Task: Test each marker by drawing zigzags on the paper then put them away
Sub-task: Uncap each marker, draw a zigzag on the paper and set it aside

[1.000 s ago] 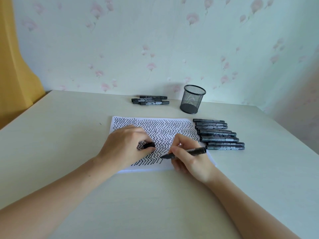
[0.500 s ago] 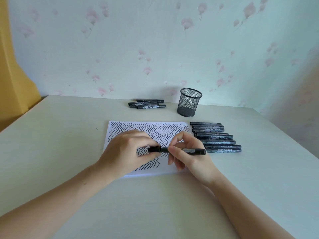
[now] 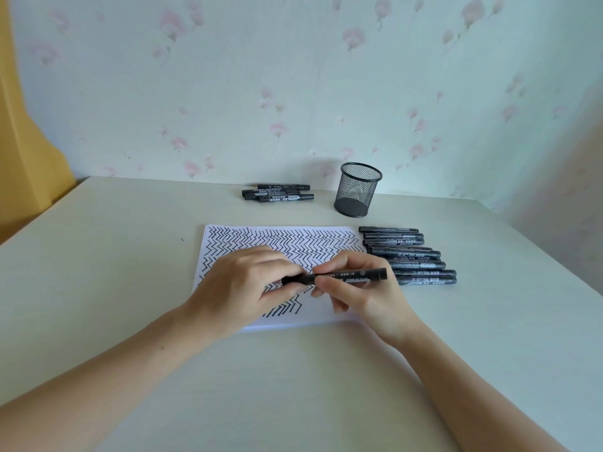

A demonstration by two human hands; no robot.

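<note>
Capped again since a second ago, the marker (image 3: 346, 275) lies level above the zigzag-covered paper (image 3: 228, 249) at frame center, left hand (image 3: 241, 288) pinching its cap end, right hand (image 3: 362, 291) gripping the barrel. Spare markers (image 3: 408, 256) lie right; a mesh cup (image 3: 357, 190) stands behind.

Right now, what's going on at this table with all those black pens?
A person is testing markers. Both hands hold one black marker level above the paper: the left hand pinches its cap end, the right hand grips the barrel. The sheet is nearly filled with zigzags. A row of markers lies right of the paper, a small pile sits near the wall, and the mesh cup looks empty.
</note>
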